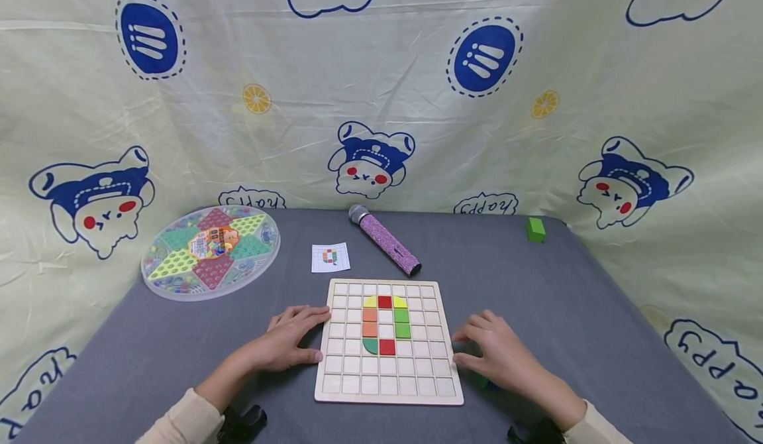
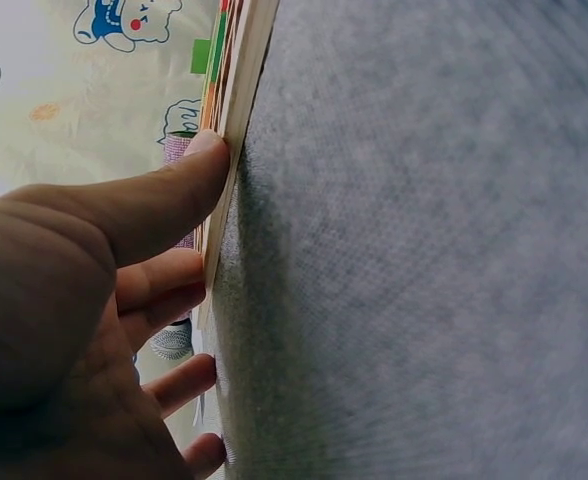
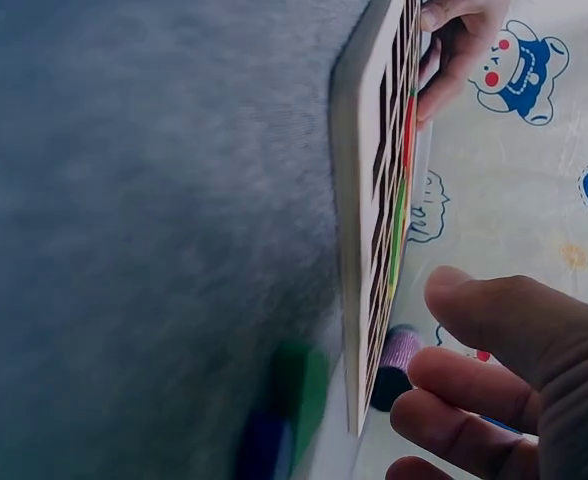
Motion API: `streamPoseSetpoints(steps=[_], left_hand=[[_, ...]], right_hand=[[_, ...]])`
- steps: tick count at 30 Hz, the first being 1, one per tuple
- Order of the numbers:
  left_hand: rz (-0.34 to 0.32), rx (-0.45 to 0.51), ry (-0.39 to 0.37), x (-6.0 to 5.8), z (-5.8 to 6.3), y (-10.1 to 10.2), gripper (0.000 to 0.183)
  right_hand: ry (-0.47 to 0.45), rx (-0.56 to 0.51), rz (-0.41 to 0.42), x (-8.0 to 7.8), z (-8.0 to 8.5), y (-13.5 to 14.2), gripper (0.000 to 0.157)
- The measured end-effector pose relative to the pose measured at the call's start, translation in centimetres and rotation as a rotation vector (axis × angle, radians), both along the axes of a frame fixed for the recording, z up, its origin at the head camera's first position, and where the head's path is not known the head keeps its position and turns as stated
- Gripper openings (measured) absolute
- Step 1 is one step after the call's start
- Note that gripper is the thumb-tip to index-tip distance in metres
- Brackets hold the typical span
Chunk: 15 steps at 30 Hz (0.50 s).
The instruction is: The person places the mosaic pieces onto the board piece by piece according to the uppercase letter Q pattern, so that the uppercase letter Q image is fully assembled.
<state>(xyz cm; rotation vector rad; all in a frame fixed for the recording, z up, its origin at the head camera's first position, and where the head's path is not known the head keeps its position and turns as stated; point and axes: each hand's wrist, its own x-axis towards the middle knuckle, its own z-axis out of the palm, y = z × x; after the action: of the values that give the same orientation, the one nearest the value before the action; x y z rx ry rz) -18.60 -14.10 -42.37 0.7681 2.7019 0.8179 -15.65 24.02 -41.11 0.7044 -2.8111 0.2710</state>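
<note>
A wooden grid board [image 1: 387, 386] lies on the table between my hands. Coloured tiles sit in its cells, forming most of a ring: red squares [image 1: 387, 346], orange squares [image 1: 369, 329], green squares [image 1: 403, 331], yellow rounded corners [image 1: 400, 302] and a dark green quarter round [image 1: 371, 345]. My left hand [image 1: 287, 341] touches the board's left edge with thumb and fingertips. At the right edge hovers my right hand [image 1: 497, 351], fingers loosely bent and holding nothing; the right wrist view shows a gap. Below it lie a green block [image 3: 299, 395] and a dark blue block [image 3: 262, 445], partly hidden.
Behind the board are a small card [image 1: 330, 258] with a printed tile pattern and a purple glittery microphone [image 1: 390, 242]. A round star-patterned game board [image 1: 211, 252] lies at back left. One green block [image 1: 535, 230] stands at back right, before a patterned curtain [image 1: 417, 152].
</note>
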Motion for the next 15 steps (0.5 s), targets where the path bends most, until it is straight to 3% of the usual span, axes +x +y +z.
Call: streamPoseSetpoints(steps=[15], left_hand=[[0.022, -0.009, -0.005, 0.1, -0.1, 0.2, 0.069]], right_hand=[[0.14, 0.003, 0.056, 2.1, -0.8, 2.5, 0.029]])
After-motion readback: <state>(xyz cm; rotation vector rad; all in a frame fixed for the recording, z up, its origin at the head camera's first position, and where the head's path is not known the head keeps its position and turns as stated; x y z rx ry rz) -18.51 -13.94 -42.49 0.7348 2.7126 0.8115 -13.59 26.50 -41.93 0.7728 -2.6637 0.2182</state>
